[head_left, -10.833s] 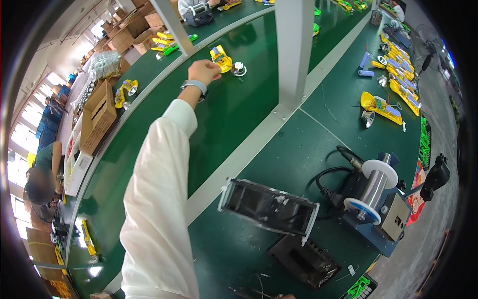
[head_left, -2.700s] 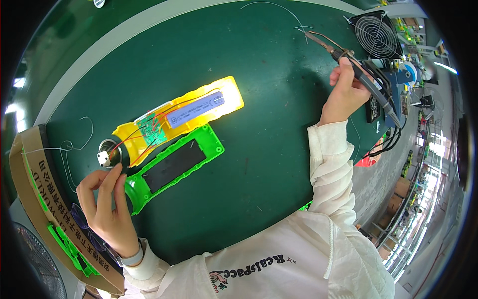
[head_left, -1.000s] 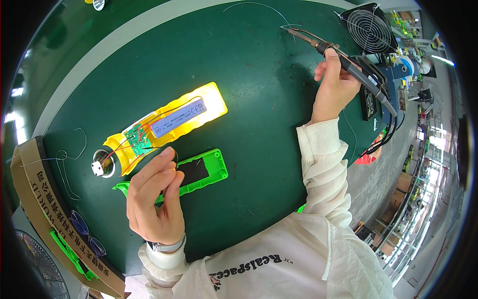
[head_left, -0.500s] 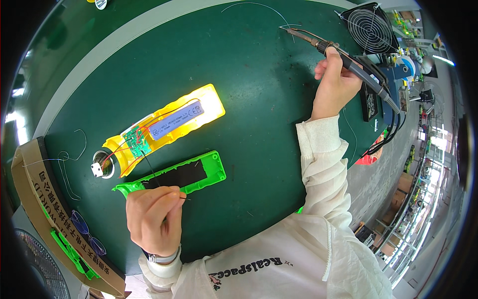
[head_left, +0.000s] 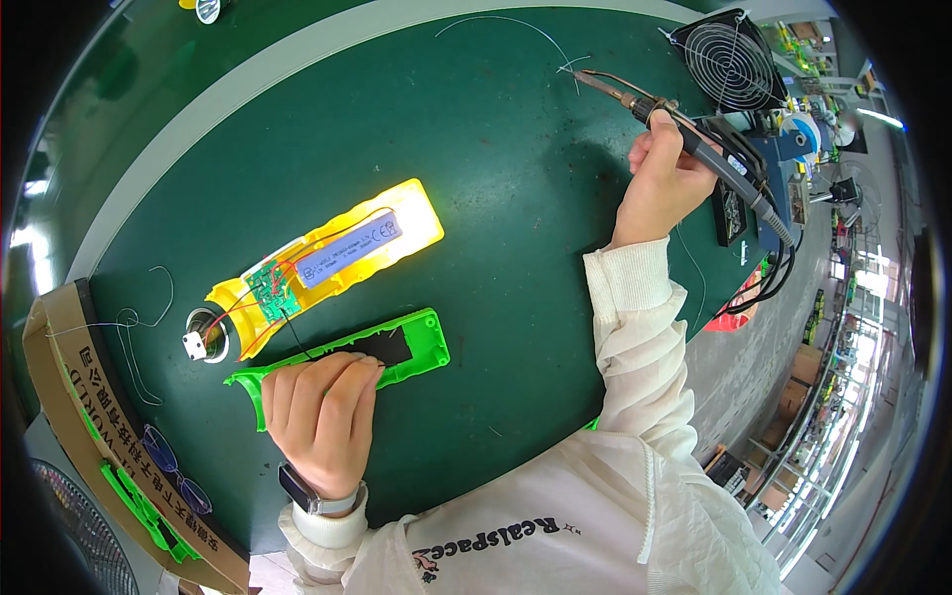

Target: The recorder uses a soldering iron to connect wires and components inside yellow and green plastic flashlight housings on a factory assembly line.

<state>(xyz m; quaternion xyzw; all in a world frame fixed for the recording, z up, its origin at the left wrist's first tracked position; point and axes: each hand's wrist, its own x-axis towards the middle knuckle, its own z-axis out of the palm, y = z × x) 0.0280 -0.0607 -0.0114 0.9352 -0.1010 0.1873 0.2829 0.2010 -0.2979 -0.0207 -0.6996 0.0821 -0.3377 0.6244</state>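
Right grip (head_left: 662,183) holds one iron (head_left: 734,175), left grip (head_left: 322,415) one black wire (head_left: 297,338); beneath, one green shell (head_left: 428,343); beyond, one yellow shell (head_left: 421,215).

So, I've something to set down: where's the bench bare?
Bare: the middle, between the yellow flashlight shell and right sleeve; and from that shell up to the pale rim. Crowded: lower left, green shell under left hand; upper right, soldering iron and fan.

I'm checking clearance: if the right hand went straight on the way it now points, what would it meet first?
The soldering iron in the right hand would probably meet the thin silvery wire at its tip first; depth is unclear, and they may be touching.
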